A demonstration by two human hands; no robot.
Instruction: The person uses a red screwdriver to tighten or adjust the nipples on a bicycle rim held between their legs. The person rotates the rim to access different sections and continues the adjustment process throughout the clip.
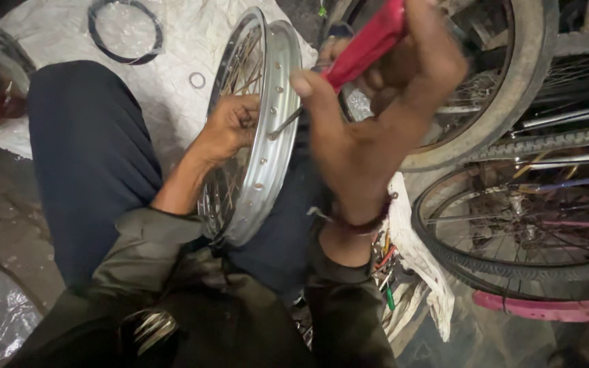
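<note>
A bare silver wheel rim [267, 146] with thin spokes stands on edge between my knees. My left hand [228, 127] reaches in among the spokes and grips them near the rim's inner side. My right hand [369, 119] is closed around a red-handled screwdriver [366, 46]. Its metal shaft [286, 123] points down at a hole in the rim's outer channel. A red thread band circles my right wrist.
Bicycle wheels with tyres [512, 109] are stacked at the right, one with a pink rim [547, 308]. A white sheet [172, 54] on the ground carries a black rubber ring [125, 31] and a small metal ring [198, 80]. Small tools [384, 272] lie near my right knee.
</note>
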